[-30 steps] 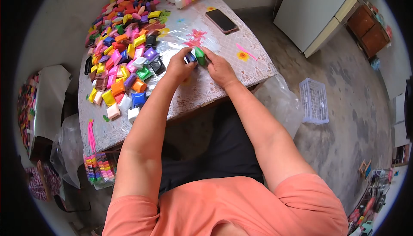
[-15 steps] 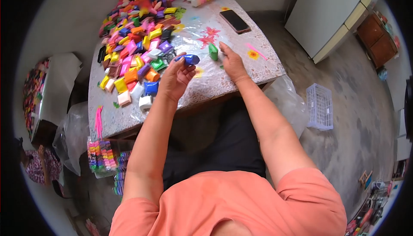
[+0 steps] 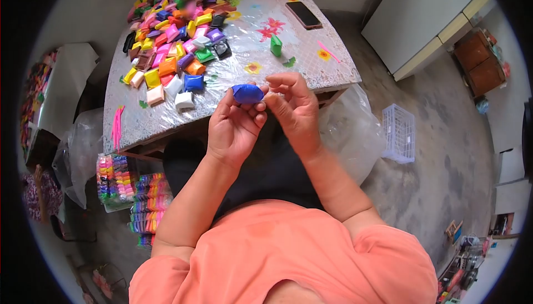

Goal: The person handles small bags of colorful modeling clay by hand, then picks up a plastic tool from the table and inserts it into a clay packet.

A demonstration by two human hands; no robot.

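Facing up, left hand [image 3: 233,130] pinches a plump, glossy blue packet [image 3: 247,94]. Right hand [image 3: 298,114] curves close, its fingers' grip unclear.

Blue packet [image 3: 247,94] is plump, roughly oval, longer than it is tall. Sitting in the left hand's [image 3: 234,129] fingers, long axis about crosswise. Right hand [image 3: 297,112] fingers at its right end, contact unclear.

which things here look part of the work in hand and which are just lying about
Likely part of it:
- blue packet, held in the left hand, right hand close by
- green packet
- pile of coloured packets

Apparently lying about:
- phone
- plastic crate
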